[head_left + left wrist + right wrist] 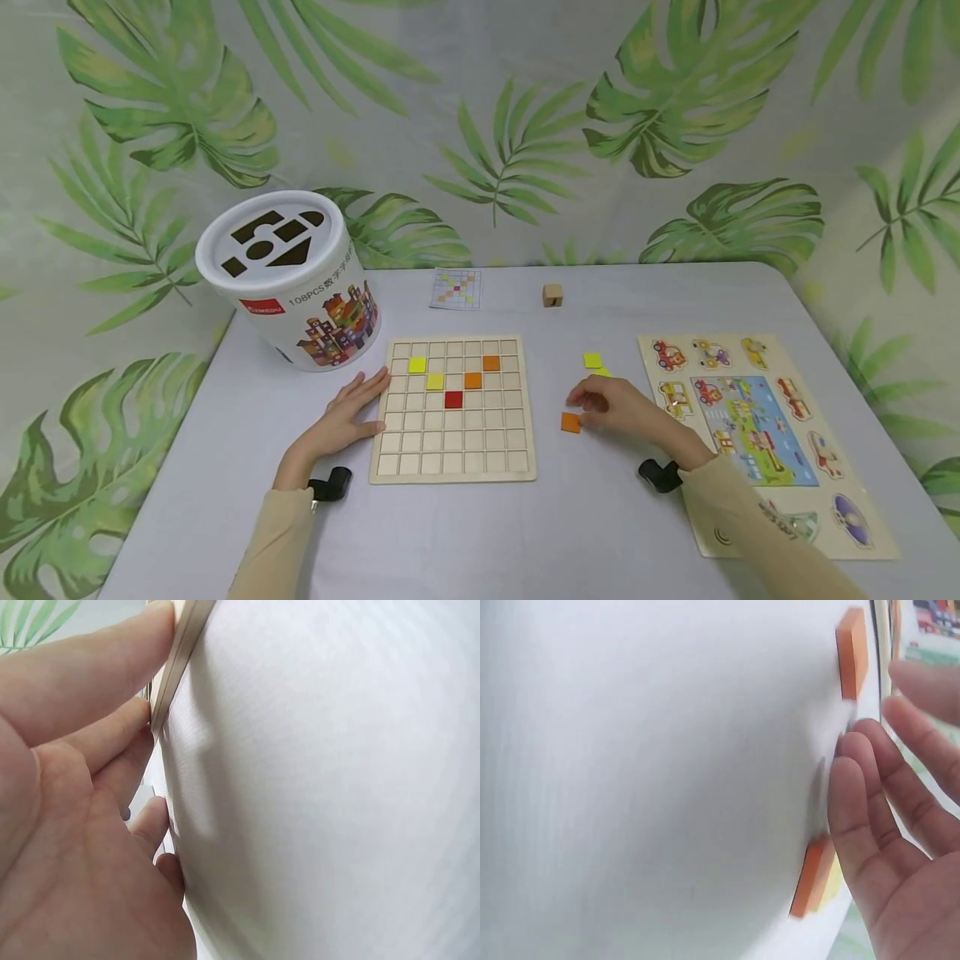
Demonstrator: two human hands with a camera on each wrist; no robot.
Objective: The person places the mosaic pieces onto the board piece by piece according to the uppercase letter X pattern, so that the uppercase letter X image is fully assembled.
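Observation:
A wooden grid board (453, 478) lies on the table. Two yellow tiles, a red tile (453, 400) and two orange tiles sit in its squares, forming a V. My left hand (347, 421) rests against the board's left edge, fingers extended; in the left wrist view its fingertips touch the board's side (176, 664). Right of the board, my right hand (618, 408) hovers low over loose tiles. An orange tile (571, 422) lies beside its fingers. The right wrist view shows two orange tiles, one upper (852, 654) and one lower (811, 877), with bent fingers between them holding nothing visible.
Yellow tiles (592, 360) lie just beyond the right hand. A pattern card (456, 289) and a small wooden cube (552, 295) stand at the back. A white bucket (292, 279) with a shape-hole lid is at back left; a picture puzzle board (757, 521) lies partly under the right forearm.

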